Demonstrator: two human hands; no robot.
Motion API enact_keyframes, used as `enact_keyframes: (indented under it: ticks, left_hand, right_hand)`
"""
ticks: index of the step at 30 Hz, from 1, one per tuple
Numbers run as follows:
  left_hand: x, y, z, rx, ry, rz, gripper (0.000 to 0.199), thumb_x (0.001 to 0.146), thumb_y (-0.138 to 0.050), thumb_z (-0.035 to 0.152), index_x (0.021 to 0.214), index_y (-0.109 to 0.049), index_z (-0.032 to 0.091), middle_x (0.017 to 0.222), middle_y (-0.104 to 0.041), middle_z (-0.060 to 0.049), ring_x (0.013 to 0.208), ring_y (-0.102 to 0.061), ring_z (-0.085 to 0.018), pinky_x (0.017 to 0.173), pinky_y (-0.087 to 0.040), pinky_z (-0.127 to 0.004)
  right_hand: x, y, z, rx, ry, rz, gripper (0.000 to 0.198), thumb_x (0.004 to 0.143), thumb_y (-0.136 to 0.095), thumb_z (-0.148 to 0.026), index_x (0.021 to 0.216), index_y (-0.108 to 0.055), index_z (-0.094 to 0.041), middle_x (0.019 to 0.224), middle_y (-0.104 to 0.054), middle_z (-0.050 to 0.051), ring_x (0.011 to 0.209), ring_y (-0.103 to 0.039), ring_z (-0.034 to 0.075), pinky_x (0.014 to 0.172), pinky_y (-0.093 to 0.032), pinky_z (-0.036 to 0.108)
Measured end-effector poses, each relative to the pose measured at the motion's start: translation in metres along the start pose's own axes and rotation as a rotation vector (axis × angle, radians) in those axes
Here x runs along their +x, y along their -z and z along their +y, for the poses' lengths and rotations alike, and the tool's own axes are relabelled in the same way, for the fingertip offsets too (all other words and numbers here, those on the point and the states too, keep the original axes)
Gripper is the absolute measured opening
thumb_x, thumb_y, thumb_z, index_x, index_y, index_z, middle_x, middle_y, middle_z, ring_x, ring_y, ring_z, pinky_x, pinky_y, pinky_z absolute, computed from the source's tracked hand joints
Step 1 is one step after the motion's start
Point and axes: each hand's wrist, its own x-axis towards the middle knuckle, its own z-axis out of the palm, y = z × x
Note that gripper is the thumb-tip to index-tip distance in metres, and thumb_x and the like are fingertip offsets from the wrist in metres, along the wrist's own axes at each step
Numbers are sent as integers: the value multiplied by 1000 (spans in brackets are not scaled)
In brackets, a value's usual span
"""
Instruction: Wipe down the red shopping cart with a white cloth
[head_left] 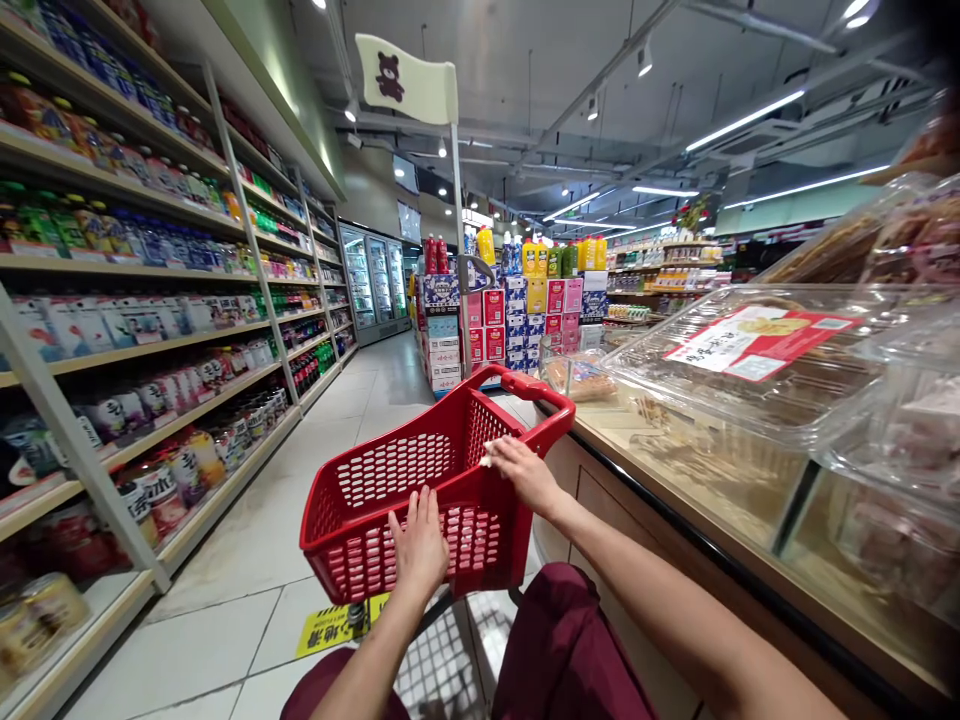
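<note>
Head camera, supermarket aisle: stocked shelves (142, 330) line the left, then a red plastic basket (420, 480) sits in mid-frame on a trolley, empty as far as its mesh shows. The left hand (418, 545) lies flat, fingers spread, against the basket's near wall, gripping nothing. The right hand (525, 472) rests on the near-right rim, fingers curled loosely over it with something small and pale at the fingertips. The basket looks light, rigid and easy to steer; its rim and the raised handle (536, 388) beyond offer the firmest hold. A bakery counter (675, 470) with 1 labelled clear box (757, 350) runs along the right.
</note>
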Motion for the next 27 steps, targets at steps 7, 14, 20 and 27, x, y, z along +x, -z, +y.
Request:
enact_keyframes:
  ticks: [7,14,20,27]
  left_hand:
    - [2,1,-13,-23,73,-10,68,67,-35,12,134,-25,9,144,-23,-10,132,-19,-23,106,-12,-56]
    - [0,-2,-22,-13,36,-38,71,65,-39,14,135,-25,13,145,-21,-7,134,-14,-22,106,-9,-56]
    - [-2,-3,-23,-12,28,-46,70,67,-39,16,135,-24,13,145,-21,-8,134,-14,-24,105,-10,-57]
    - [-4,-2,-41,-29,120,-28,67,68,-36,12,134,-25,11,144,-22,-9,133,-16,-22,106,-12,-56]
  right_hand:
    - [6,7,20,-116,-269,27,29,84,-43,-11,104,-63,-13,118,-56,14,113,-48,23,97,-38,43]
    - [5,-6,1,-36,-72,-41,30,82,-45,-10,103,-64,-19,120,-56,7,116,-46,20,100,-37,38]
    - [5,-23,-23,-13,-56,-34,34,83,-44,-10,113,-59,-19,122,-54,9,118,-45,21,99,-38,39]
    - [10,-20,0,-65,-220,18,32,83,-42,-9,107,-62,-14,120,-55,14,115,-48,23,97,-39,43]
